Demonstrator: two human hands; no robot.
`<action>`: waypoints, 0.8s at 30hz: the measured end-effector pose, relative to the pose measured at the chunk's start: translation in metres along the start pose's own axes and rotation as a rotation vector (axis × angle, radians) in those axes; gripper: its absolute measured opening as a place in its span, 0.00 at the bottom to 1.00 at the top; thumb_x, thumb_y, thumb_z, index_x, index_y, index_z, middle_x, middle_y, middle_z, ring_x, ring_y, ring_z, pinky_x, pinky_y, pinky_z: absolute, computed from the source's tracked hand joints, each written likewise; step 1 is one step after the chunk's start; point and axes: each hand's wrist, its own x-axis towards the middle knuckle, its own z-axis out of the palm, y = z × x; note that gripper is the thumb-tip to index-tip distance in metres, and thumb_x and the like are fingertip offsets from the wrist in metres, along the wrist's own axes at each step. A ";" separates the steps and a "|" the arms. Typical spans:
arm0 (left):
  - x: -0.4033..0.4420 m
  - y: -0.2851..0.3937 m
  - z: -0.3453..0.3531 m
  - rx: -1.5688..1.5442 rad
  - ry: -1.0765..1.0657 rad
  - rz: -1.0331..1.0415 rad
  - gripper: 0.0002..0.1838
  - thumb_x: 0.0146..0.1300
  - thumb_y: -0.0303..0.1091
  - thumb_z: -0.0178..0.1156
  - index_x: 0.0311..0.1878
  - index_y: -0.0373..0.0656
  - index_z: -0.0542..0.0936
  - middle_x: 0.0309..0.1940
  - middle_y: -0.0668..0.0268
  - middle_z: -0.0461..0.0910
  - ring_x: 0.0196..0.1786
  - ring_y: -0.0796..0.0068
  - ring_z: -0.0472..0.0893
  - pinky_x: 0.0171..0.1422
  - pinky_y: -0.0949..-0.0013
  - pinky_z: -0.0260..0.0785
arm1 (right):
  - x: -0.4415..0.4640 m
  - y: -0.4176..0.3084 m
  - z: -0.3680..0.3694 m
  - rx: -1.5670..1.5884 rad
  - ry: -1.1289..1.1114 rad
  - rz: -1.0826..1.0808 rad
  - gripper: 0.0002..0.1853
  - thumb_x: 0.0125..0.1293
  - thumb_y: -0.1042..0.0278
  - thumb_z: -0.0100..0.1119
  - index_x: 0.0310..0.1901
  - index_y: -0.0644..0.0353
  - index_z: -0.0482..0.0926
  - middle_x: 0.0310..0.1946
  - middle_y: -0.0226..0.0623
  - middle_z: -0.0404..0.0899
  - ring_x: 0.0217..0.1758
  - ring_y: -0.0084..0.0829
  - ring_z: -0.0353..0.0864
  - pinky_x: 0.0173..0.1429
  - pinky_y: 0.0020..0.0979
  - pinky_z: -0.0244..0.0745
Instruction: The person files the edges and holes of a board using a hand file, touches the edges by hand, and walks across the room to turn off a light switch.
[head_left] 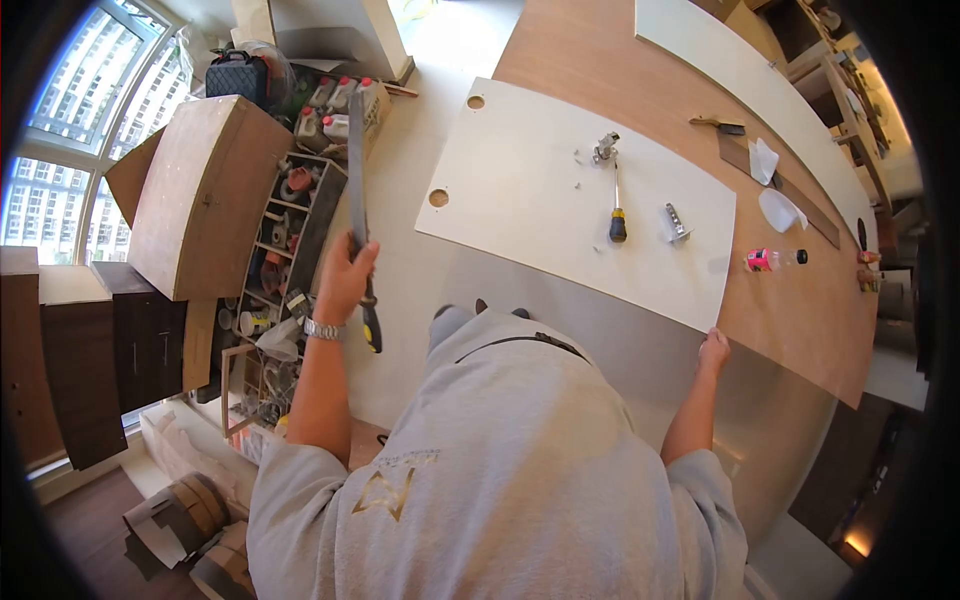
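My left hand (345, 277) is closed around a long flat file (357, 170), close to where the blade meets its black and yellow handle (372, 328). The blade points away from me, over the floor. My right hand (714, 350) grips the near right corner of a white panel (530, 190) with two round holes along its left side. On the panel lies a screwdriver (618, 215), its tip beside a metal hinge (606, 148). A second hinge (676, 222) rests farther right, and several small screws are scattered nearby.
Beneath the panel is a brown board (800, 335) bearing a bottle with a pink label (772, 260), a brush (718, 125) and crumpled white pieces (782, 211). At left, a compartmented tool crate (275, 240) stands by a wooden box (205, 190). Several jugs (335, 127) stand behind.
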 end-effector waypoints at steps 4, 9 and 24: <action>-0.035 -0.064 -0.003 0.185 0.090 0.095 0.14 0.69 0.35 0.64 0.50 0.34 0.77 0.32 0.65 0.79 0.35 0.78 0.75 0.40 0.69 0.69 | -0.040 -0.037 0.020 -0.422 0.388 -0.432 0.15 0.69 0.62 0.62 0.49 0.65 0.84 0.51 0.44 0.81 0.54 0.40 0.80 0.60 0.39 0.75; -0.068 -0.074 -0.020 0.176 0.113 0.093 0.16 0.69 0.35 0.64 0.52 0.34 0.76 0.35 0.60 0.82 0.37 0.75 0.77 0.43 0.66 0.72 | -0.184 -0.142 0.099 -0.189 -0.112 -0.926 0.14 0.65 0.71 0.66 0.51 0.63 0.82 0.56 0.45 0.79 0.63 0.44 0.75 0.69 0.42 0.69; -0.126 -0.138 -0.079 0.239 0.057 0.022 0.23 0.69 0.39 0.64 0.57 0.30 0.76 0.38 0.50 0.82 0.35 0.60 0.80 0.42 0.59 0.73 | -0.393 -0.248 0.310 -0.356 -0.781 -1.234 0.11 0.61 0.59 0.69 0.40 0.54 0.83 0.36 0.34 0.81 0.43 0.40 0.80 0.49 0.41 0.73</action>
